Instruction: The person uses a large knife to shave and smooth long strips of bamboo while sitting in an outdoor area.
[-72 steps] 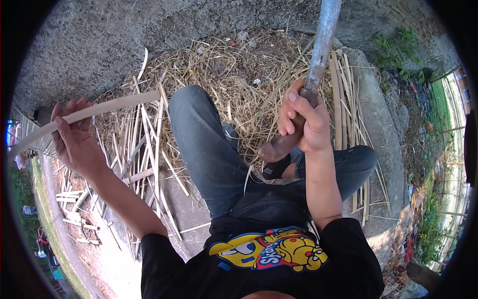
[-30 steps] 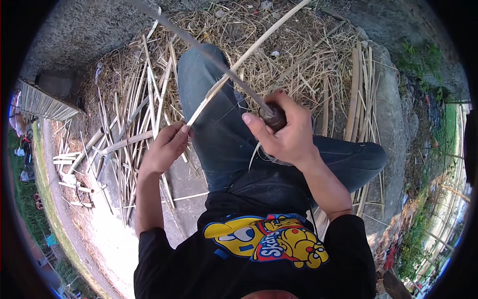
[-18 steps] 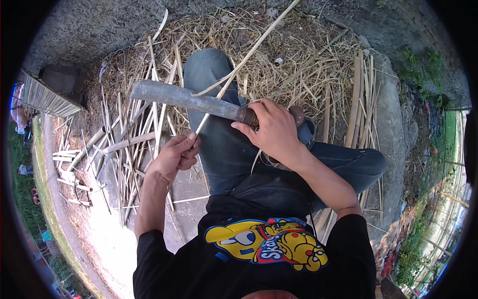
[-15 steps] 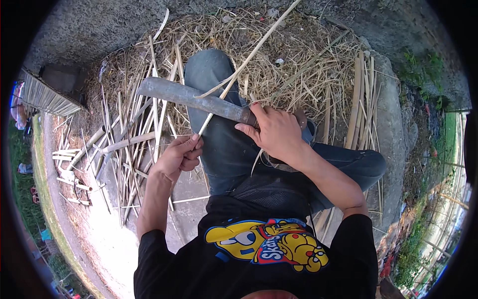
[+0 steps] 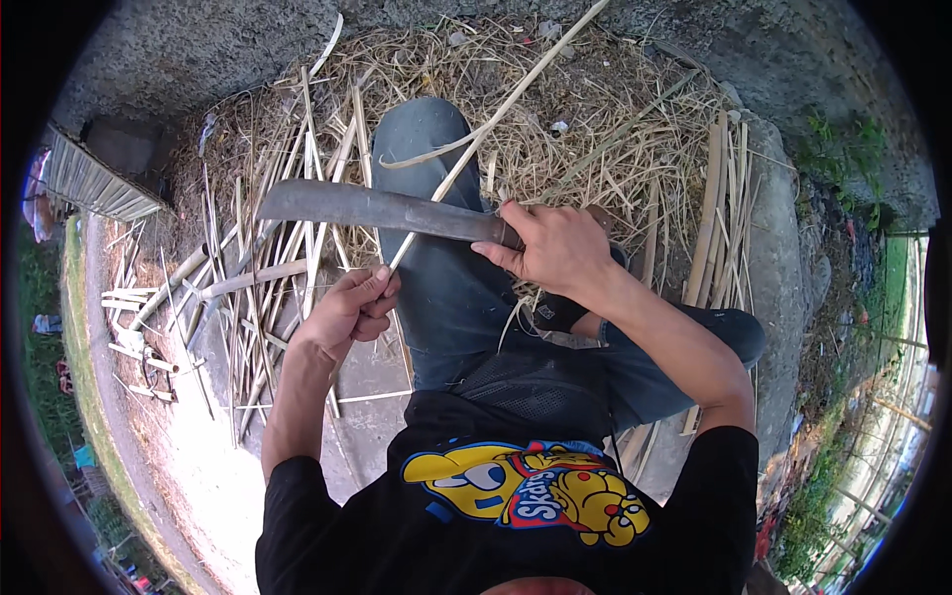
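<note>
Dry plant shavings [image 5: 615,124] litter the ground beneath a rough grey wall [image 5: 233,59]. From my remote post I record the left hand [image 5: 349,307] pinching a pale strip [image 5: 535,75] between thumb and fingers, the strip slanting up across the left trouser leg [image 5: 421,139]. I find the right hand [image 5: 563,250] closed around the handle of a machete [image 5: 362,207], its blade crossing the strip.

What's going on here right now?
A seated person's left hand pinches a pale strip while the right hand grips a big knife, its blade crossing the strip over the left leg. A thin sliver curls off the strip beyond the blade. Loose strips lie on both sides.
</note>
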Motion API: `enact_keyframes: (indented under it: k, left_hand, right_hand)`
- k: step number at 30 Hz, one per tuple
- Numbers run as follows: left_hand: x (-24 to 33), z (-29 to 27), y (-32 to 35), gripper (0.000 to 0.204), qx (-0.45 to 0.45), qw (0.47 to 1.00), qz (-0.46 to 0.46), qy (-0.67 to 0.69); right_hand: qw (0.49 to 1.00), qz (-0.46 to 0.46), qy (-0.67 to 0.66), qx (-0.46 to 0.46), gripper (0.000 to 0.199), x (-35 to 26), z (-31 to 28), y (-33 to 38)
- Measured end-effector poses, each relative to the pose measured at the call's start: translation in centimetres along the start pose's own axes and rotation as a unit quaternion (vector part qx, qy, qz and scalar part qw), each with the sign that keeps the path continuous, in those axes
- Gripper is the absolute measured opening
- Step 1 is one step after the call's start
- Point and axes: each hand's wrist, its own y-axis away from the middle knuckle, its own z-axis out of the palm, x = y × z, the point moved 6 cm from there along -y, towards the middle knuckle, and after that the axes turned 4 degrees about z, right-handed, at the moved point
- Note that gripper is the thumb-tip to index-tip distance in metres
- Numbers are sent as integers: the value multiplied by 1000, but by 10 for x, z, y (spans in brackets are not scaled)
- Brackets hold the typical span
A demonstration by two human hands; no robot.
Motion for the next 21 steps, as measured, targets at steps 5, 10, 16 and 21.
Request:
enact_keyframes:
  k: [5, 10, 16, 21]
  left_hand:
    - [-9, -23, 33, 29, 75, 995, 25, -59]
    - [5, -16, 10, 31, 81, 973, 86, -196]
    - [27, -5, -2, 36, 157, 917, 167, -328]
    - [35, 3, 9, 38, 193, 864, 202, -418]
  right_hand:
    - [969, 235, -22, 75, 58, 132, -56, -43]
    - [985, 170, -5, 19, 56, 86, -50, -30]
    - [998, 23, 7, 63, 55, 11, -9, -7]
    - [991, 119, 16, 56, 52, 72, -14, -37]
